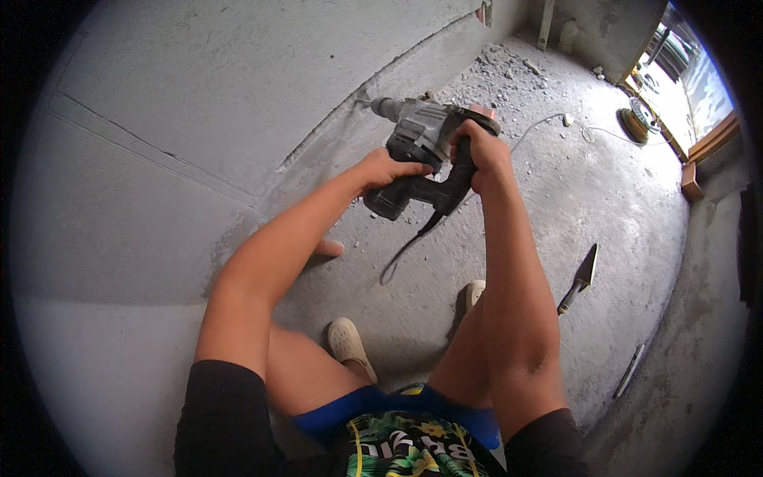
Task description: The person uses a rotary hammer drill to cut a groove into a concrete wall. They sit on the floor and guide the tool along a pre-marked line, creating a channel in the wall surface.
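Note:
A grey and black rotary hammer [425, 131] is held between both hands, its nose pointing left at the wall. Its bit [362, 102] meets the wall at a cut groove [322, 131]; the exact contact is hard to make out. My left hand [388, 170] grips the dark lower body, thumb lying across it. Around the rear handle, my right hand [483, 149] is closed, its fingers partly hidden. A black power cord [420, 237] hangs from the handle's base.
Rubble [509, 70] lies along the wall's foot. A trowel [582, 278] rests on the floor to the right, with a cable reel [639, 119] near the doorway and a white cable [548, 121] across the floor. A brick piece [328, 248] sits beneath my left forearm.

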{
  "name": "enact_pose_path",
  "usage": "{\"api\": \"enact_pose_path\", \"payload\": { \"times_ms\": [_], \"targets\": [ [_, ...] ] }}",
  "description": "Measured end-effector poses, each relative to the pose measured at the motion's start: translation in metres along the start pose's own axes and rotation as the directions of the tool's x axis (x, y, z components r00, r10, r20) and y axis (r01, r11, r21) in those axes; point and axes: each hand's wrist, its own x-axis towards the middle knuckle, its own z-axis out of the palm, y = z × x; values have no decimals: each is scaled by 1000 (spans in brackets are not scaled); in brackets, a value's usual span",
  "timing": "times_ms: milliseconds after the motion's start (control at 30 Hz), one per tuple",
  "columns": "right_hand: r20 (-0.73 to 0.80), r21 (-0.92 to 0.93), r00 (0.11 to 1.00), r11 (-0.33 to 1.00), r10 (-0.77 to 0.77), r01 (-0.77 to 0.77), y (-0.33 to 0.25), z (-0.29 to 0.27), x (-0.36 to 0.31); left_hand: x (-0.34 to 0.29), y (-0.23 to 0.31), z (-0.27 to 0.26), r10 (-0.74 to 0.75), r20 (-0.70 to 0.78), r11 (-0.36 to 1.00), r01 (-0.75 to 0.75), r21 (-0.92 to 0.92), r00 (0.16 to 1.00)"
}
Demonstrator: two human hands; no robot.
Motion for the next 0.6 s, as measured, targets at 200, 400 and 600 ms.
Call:
{"api": "enact_pose_path", "payload": {
  "times_ms": [200,400,600],
  "targets": [
    [-26,43,963,962,-268,269,7,-2,-55,-41,-3,24,108,-35,993,-106,48,994],
    [-108,191,938,919,-329,344,-9,0,-72,-42,40,16,128,66,983,-135,121,990],
    [-248,320,935,889,-255,327,13,6,-26,15,50,-7,63,98,926,-95,365,993]
  ]
}}
